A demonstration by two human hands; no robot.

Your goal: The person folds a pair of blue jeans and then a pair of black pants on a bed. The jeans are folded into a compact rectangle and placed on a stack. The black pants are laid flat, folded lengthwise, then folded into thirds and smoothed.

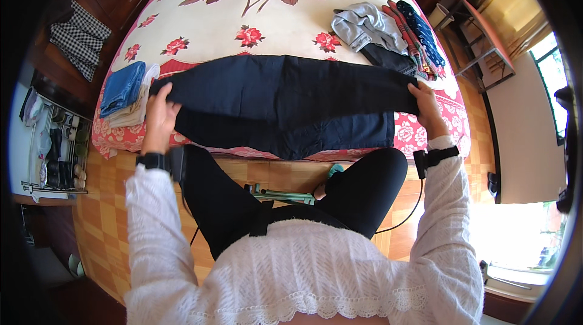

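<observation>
Dark navy trousers (pixel 255 93) lie spread sideways across the near edge of the bed, one leg partly over the other. My left hand (pixel 162 113) grips their left end, thumb on top. At the opposite end my right hand (pixel 427 103) pinches the upper leg's corner between thumb and fingers. The lower leg (pixel 350 131) shows below it, nearer to me. Just beyond my left hand sits a small stack of folded clothes, with blue jeans (pixel 123 88) over beige cloth (pixel 130 118).
The bed bears a floral bedspread (pixel 291 29). Rumpled grey clothing (pixel 369 24) and folded patterned garments (pixel 416 36) lie at its right side. A shoe rack (pixel 59 152) stands left; a table (pixel 489 36) stands right. Cables hang from both wrist devices.
</observation>
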